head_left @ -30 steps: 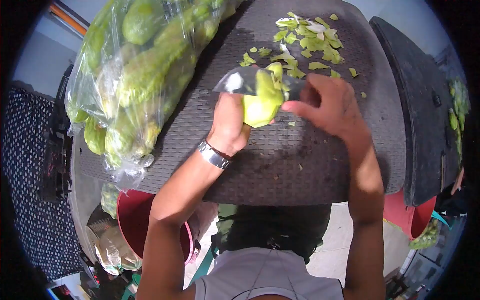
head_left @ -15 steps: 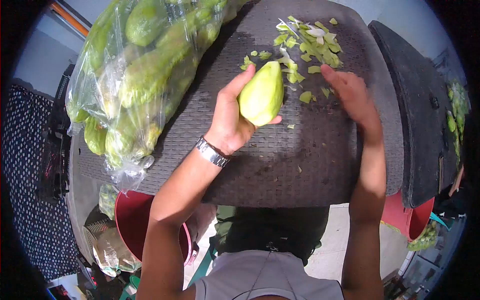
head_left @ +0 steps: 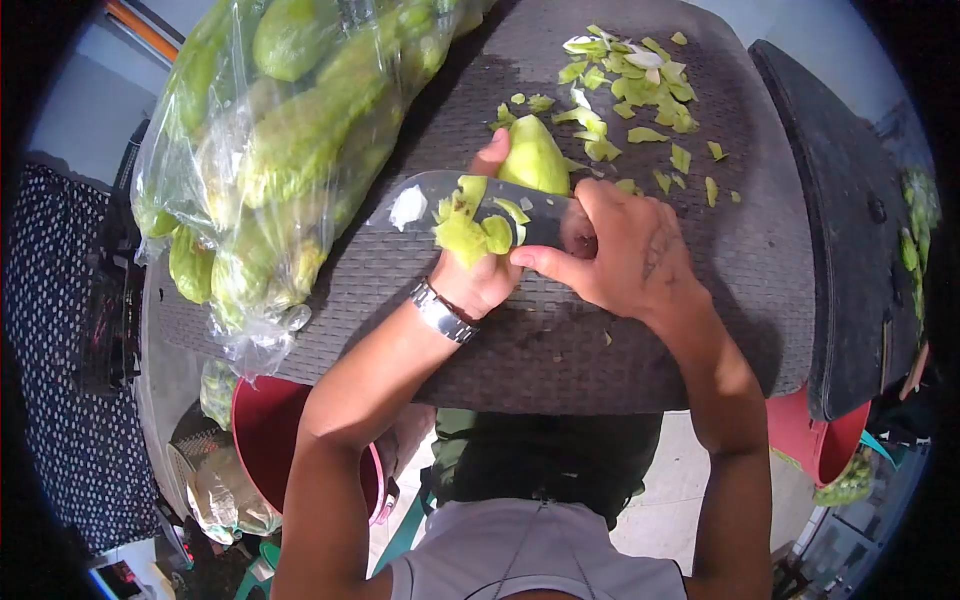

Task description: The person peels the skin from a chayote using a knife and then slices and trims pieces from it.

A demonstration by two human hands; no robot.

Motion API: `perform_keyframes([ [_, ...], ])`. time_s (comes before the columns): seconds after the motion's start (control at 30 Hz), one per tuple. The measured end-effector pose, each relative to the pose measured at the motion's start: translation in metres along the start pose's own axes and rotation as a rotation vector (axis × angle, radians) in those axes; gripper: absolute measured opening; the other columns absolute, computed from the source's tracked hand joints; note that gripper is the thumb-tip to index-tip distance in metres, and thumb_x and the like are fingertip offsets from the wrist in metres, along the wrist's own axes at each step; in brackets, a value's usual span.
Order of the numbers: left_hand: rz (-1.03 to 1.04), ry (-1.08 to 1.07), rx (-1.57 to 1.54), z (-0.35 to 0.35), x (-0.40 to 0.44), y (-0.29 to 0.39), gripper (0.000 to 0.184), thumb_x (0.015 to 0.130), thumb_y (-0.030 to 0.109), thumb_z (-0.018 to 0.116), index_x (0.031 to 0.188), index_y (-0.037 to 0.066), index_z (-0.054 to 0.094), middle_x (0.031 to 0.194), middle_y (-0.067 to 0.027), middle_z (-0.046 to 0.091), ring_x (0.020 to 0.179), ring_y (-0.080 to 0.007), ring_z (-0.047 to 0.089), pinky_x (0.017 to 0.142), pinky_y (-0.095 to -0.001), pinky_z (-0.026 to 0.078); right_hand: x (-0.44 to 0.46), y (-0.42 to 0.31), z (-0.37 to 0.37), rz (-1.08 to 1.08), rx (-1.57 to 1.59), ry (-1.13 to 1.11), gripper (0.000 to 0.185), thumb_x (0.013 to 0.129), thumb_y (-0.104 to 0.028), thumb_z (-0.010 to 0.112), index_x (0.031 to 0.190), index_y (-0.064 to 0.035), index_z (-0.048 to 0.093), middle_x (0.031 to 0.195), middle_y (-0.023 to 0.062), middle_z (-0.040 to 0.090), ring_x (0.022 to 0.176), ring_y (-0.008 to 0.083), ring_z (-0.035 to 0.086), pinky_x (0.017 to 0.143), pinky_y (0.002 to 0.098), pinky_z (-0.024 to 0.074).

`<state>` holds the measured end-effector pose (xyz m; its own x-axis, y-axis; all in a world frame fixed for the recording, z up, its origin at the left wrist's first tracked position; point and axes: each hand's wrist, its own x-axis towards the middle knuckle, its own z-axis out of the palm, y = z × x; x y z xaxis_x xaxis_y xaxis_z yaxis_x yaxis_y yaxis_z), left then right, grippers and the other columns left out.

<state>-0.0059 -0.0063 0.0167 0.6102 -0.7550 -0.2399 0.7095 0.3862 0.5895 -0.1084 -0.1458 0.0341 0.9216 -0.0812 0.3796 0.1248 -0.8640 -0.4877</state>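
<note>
My left hand (head_left: pixel 472 285), with a metal watch (head_left: pixel 440 312) at its wrist, is wrapped round a peeled pale-green chayote (head_left: pixel 536 155) above the table. In front of it my right hand (head_left: pixel 640 245) grips a broad-bladed knife (head_left: pixel 545 226), its handle mostly hidden in the fingers. The blade points left, crossing over the lower part of the chayote and my left palm. Pieces of green peel (head_left: pixel 462 235) cling to the blade's face. Whether the edge touches the chayote I cannot tell.
Peel scraps (head_left: pixel 640 85) are scattered over the far right of the dark woven table (head_left: pixel 590 370). A clear plastic bag (head_left: pixel 290 170) full of green chayotes fills the left side. Below the table edge stand red tubs (head_left: pixel 265 430). A dark chair back (head_left: pixel 835 230) is at the right.
My right hand has moved left to the chayote, and the knife in it now shows across my left palm. More peel scraps lie spread on the table at the right.
</note>
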Motion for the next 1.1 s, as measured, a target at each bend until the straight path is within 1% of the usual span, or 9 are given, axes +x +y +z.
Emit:
perform_keyframes([
  [0.27, 0.078, 0.021, 0.067, 0.007, -0.005, -0.006, 0.060, 0.101, 0.065, 0.053, 0.108, 0.007, 0.064, 0.085, -0.0085, 0.071, 0.069, -0.0204, 0.072, 0.061, -0.0297, 0.060, -0.001, 0.004, 0.002, -0.051, -0.013, 0.002, 0.059, 0.076, -0.052, 0.090, 0.075, -0.0078, 0.050, 0.063, 0.0055, 0.062, 0.056, 0.0269, 0.065, 0.056, 0.0388, 0.0519],
  [0.47, 0.020, 0.061, 0.018, 0.011, -0.005, -0.003, 0.064, 0.101, 0.067, 0.053, 0.114, 0.006, 0.064, 0.097, -0.0106, 0.073, 0.085, -0.0209, 0.075, 0.069, -0.0335, 0.062, 0.000, 0.009, -0.003, -0.036, -0.004, -0.063, 0.060, 0.074, -0.053, 0.090, 0.076, -0.0082, 0.051, 0.065, 0.0064, 0.063, 0.058, 0.0262, 0.066, 0.057, 0.0388, 0.0516],
  [0.57, 0.107, 0.041, 0.169, 0.009, -0.005, -0.001, 0.053, 0.107, 0.054, 0.047, 0.126, 0.008, 0.064, 0.110, -0.0093, 0.074, 0.099, -0.0243, 0.074, 0.085, -0.0392, 0.062, 0.005, 0.019, -0.016, -0.023, 0.025, -0.078, 0.059, 0.075, -0.053, 0.090, 0.074, -0.0077, 0.051, 0.066, 0.0071, 0.063, 0.058, 0.0265, 0.065, 0.056, 0.0389, 0.0499],
  [0.67, 0.232, 0.176, 0.168, 0.016, -0.010, -0.001, 0.055, 0.106, 0.054, 0.049, 0.126, 0.005, 0.063, 0.110, -0.0115, 0.073, 0.096, -0.0278, 0.074, 0.076, -0.0397, 0.063, 0.011, 0.043, -0.032, 0.136, 0.030, -0.031, 0.059, 0.082, -0.056, 0.083, 0.074, -0.0028, 0.058, 0.065, 0.0112, 0.063, 0.062, 0.0291, 0.065, 0.060, 0.0405, 0.0491],
  [0.73, 0.147, 0.071, 0.229, 0.010, -0.006, 0.007, 0.056, 0.106, 0.052, 0.051, 0.128, 0.002, 0.061, 0.113, -0.0144, 0.071, 0.092, -0.0298, 0.073, 0.069, -0.0391, 0.063, 0.016, 0.066, -0.042, 0.308, -0.005, 0.058, 0.063, 0.085, -0.060, 0.079, 0.073, -0.0007, 0.063, 0.064, 0.0139, 0.065, 0.064, 0.0309, 0.068, 0.063, 0.0424, 0.0507],
  [0.83, 0.130, 0.072, 0.251, 0.017, -0.008, 0.009, 0.057, 0.105, 0.054, 0.051, 0.132, 0.005, 0.060, 0.114, -0.0138, 0.071, 0.093, -0.0283, 0.073, 0.074, -0.0415, 0.063, 0.017, 0.073, -0.057, 0.312, -0.003, 0.095, 0.061, 0.088, -0.056, 0.078, 0.072, 0.0012, 0.062, 0.064, 0.0144, 0.064, 0.063, 0.0304, 0.067, 0.062, 0.0416, 0.0492],
  [0.93, 0.063, 0.081, 0.210, 0.009, -0.002, 0.006, 0.057, 0.105, 0.055, 0.051, 0.136, 0.007, 0.060, 0.116, -0.0120, 0.071, 0.098, -0.0281, 0.073, 0.079, -0.0454, 0.063, 0.015, 0.043, -0.047, 0.263, 0.077, -0.032, 0.062, 0.084, -0.058, 0.080, 0.072, 0.0002, 0.062, 0.064, 0.0147, 0.065, 0.061, 0.0304, 0.067, 0.062, 0.0417, 0.0504],
  [1.03, 0.029, -0.017, 0.115, -0.003, 0.003, -0.003, 0.055, 0.106, 0.058, 0.047, 0.124, 0.009, 0.065, 0.110, -0.0109, 0.074, 0.097, -0.0255, 0.074, 0.086, -0.0395, 0.061, 0.010, 0.008, -0.033, 0.132, 0.198, -0.178, 0.050, 0.084, -0.043, 0.084, 0.078, 0.0003, 0.060, 0.065, 0.0123, 0.063, 0.061, 0.0244, 0.066, 0.061, 0.0382, 0.0507],
  [1.1, -0.022, -0.045, 0.027, -0.003, 0.003, -0.002, 0.058, 0.105, 0.061, 0.046, 0.115, 0.008, 0.068, 0.100, -0.0107, 0.075, 0.090, -0.0235, 0.075, 0.085, -0.0366, 0.060, 0.007, 0.009, -0.019, 0.061, 0.193, -0.172, 0.051, 0.080, -0.042, 0.088, 0.078, -0.0010, 0.058, 0.065, 0.0111, 0.064, 0.059, 0.0249, 0.066, 0.059, 0.0372, 0.0513],
])
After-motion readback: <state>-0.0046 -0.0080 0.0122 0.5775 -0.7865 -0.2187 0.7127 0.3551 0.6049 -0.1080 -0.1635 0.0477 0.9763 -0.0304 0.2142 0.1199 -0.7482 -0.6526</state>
